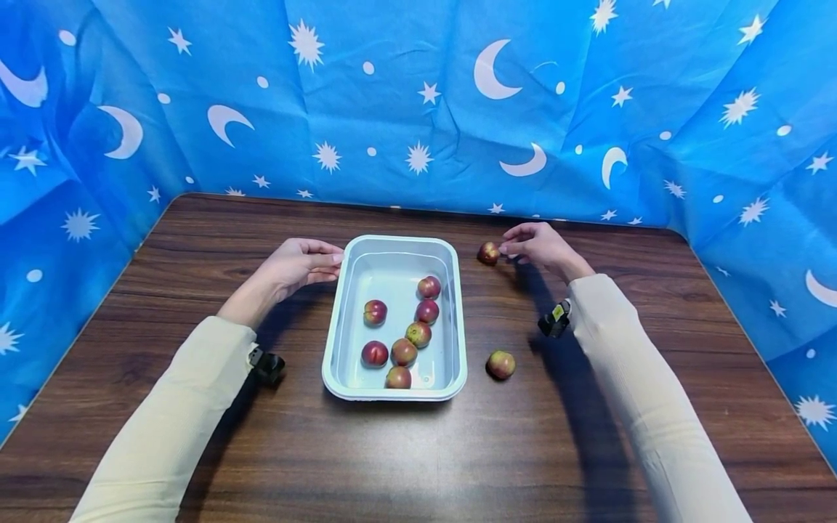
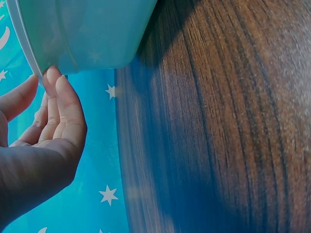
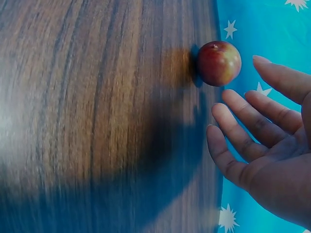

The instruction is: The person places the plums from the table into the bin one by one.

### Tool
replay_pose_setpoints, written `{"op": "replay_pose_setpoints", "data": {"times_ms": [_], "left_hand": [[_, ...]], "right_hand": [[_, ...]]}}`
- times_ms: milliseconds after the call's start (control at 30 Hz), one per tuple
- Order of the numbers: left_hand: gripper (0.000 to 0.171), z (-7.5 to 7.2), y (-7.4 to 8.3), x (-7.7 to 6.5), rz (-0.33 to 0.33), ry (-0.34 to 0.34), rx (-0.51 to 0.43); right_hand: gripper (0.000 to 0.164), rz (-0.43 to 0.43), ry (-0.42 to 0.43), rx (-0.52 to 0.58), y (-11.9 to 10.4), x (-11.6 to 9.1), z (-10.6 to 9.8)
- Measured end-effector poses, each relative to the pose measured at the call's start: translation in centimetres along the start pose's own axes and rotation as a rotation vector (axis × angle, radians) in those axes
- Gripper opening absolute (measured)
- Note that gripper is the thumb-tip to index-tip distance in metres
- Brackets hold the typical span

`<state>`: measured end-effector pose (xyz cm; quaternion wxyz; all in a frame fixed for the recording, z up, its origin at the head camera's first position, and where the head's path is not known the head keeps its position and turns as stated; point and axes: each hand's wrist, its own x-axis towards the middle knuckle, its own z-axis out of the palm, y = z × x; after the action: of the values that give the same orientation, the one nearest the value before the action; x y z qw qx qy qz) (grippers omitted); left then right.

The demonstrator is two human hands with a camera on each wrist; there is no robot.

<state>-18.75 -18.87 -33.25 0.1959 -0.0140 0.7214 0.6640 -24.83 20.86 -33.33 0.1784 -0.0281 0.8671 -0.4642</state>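
Observation:
A white plastic tub (image 1: 330, 319) stands mid-table with several red and yellow-green plums (image 1: 403, 352) in it. My left hand (image 1: 294, 265) pinches the tub's left rim near its far corner; in the left wrist view the thumb and fingers of the hand (image 2: 56, 116) meet at the rim (image 2: 30, 46). To the right of the tub, a red plum (image 1: 488, 253) lies on the table. My right hand (image 1: 539, 247) is just beside it, fingers spread and loosely bent. The right wrist view shows a gap between this plum (image 3: 218, 63) and the hand (image 3: 267, 141).
Another plum (image 1: 500, 365), greener, lies on the dark wooden table (image 1: 275, 450) to the right of the tub's near end. A blue cloth (image 1: 405, 94) with white moons and stars hangs behind and around the table. A small black camera sits on each wrist.

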Motion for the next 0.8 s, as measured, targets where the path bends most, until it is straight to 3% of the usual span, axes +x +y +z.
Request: {"op": "replay_pose_setpoints", "data": {"times_ms": [800], "left_hand": [[0.032,-0.1,-0.1,0.1,0.008,-0.016,-0.006]], "right_hand": [[0.043,0.018,0.025,0.0,0.5,1.1,1.9]]}}
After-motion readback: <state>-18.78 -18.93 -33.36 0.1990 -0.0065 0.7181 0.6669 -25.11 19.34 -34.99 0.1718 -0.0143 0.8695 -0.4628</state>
